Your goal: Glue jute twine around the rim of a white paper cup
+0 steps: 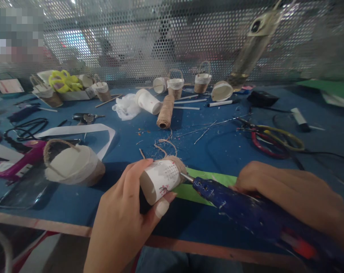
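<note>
My left hand (123, 216) is closed round a small white paper cup (160, 180) lying on its side, its far end wrapped in brown twine. My right hand (291, 197) grips a blue hot glue gun (246, 212). The gun's metal nozzle touches the cup's side where the twine wrap begins. A strand of twine runs from the cup back to a twine spool (165, 111) standing mid-table. A green paper sheet (206, 185) lies under the cup and the gun.
A finished twine-and-cloth basket (72, 165) lies left of my hand beside a pink glue gun (18, 161). Scissors (271, 138), cables, white sticks, more cups and small baskets (202, 80) cover the blue table (226, 151). A perforated metal screen (149, 38) stands behind.
</note>
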The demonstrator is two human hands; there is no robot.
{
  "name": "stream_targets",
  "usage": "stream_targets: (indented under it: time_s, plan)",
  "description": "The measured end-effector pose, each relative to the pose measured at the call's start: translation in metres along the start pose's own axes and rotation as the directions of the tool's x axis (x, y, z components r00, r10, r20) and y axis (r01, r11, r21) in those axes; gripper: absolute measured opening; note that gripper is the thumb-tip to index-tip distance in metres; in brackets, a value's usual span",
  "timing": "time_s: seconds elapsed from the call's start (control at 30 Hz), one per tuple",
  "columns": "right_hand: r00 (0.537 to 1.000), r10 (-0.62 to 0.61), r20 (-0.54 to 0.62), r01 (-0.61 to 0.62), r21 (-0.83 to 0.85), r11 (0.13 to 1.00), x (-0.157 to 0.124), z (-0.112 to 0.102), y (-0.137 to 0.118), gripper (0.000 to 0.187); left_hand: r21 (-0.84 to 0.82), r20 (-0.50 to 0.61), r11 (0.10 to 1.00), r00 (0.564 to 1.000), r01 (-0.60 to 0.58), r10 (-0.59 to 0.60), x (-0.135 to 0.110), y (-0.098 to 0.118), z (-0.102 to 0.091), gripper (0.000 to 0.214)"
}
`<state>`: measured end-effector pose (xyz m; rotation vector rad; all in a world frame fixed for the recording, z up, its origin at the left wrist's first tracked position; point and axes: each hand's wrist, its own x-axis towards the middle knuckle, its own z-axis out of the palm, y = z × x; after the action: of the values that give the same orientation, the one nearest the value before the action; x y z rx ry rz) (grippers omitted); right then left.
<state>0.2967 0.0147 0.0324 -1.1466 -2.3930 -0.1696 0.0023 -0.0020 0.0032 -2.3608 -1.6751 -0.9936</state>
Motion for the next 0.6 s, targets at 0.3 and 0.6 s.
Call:
stream_targets:
  time_s: [0.3,0.6]
  plan:
    - [0.988,-0.140,0.064,0.136,0.058,0.989,-0.001,-0.004,0.015,0.021,0.008,-0.007,0.999,0.999,0.045,-0.045,0.000,0.000,-0.002,0.043]
    - [0.980,-0.182,0.077,0.177,0.073,0.982,-0.001,-0.002,0.023,0.017,-0.021,-0.033,0.996,0.995,0.089,-0.090,-0.001,0.000,0.000,0.044]
